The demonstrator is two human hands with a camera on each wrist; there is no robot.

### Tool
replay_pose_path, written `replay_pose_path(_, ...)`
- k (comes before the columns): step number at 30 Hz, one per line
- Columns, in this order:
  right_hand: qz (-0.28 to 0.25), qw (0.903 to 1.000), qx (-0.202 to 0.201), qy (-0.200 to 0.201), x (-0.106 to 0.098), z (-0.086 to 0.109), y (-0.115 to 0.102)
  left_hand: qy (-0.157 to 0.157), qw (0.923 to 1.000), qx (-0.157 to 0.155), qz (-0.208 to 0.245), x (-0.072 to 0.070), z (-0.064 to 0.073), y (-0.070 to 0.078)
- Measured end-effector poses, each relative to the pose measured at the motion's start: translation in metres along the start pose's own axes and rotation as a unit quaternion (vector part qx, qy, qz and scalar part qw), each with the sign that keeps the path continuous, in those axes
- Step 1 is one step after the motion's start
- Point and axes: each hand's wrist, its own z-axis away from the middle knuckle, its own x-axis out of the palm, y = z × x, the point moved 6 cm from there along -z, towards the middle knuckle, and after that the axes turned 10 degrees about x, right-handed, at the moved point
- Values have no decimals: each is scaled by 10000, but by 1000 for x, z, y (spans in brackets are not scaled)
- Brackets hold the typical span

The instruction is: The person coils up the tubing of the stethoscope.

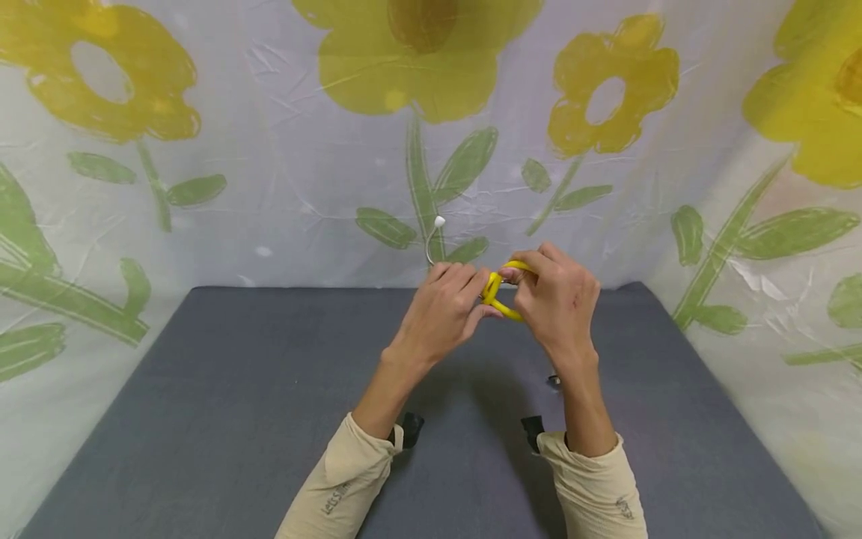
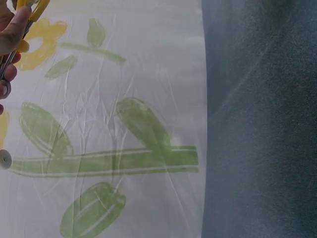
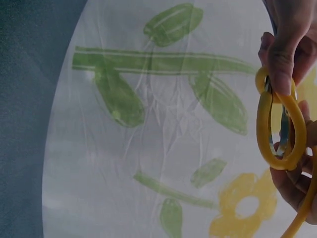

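Note:
Both hands meet in the head view, raised in front of the patterned backdrop. My left hand (image 1: 438, 311) pinches one end of a yellow-coated loop (image 1: 493, 287) that has shiny metal inside it. From behind this hand a thin metal hook with a white ball tip (image 1: 439, 221) curves upward. My right hand (image 1: 559, 296) has its fingers curled round the loop's other side. In the right wrist view the yellow loop (image 3: 262, 126) hangs between the two hands, a thumb (image 3: 281, 69) pressing at its top. The left wrist view catches the ball tip (image 2: 5, 158) and part of the fingers (image 2: 15, 32).
A dark grey table (image 1: 269, 389) lies below the hands. Sheeting with yellow flowers and green leaves (image 1: 465, 165) stands behind and at both sides. Near the right forearm, a small dark shiny object (image 1: 554, 380) sits on the table. Black straps (image 1: 413, 429) show at the wrists.

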Motion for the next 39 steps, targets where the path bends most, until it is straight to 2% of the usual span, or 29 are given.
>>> replay_pose_path(4,-36,9998,115,-168,2,-1,1,-25,9998,95,-185,-1,1,-1)
replay_pose_path(10,-365,9986,183,-342,-1,-5,2,16,9990,338,-302,-3,0,-2)
replay_pose_path(14,-682,9964,330,-371,-4,-8,5,157,9984,500,-190,-4,1,-2)
replay_pose_path(21,-879,9948,378,-343,-6,-10,11,233,9971,720,118,-9,2,-4)
replay_pose_path(25,-1340,9866,842,-390,-9,-10,20,305,9957,831,286,-10,2,-4)
replay_pose_path(28,-1781,9736,1387,-325,-12,-9,29,364,9937,936,499,-10,2,-2)
replay_pose_path(30,-1925,9675,1613,-282,-13,-9,34,385,9923,981,652,-9,2,-2)
replay_pose_path(39,-2154,9606,1702,-432,-7,-12,43,346,9875,867,1269,-13,1,-2)
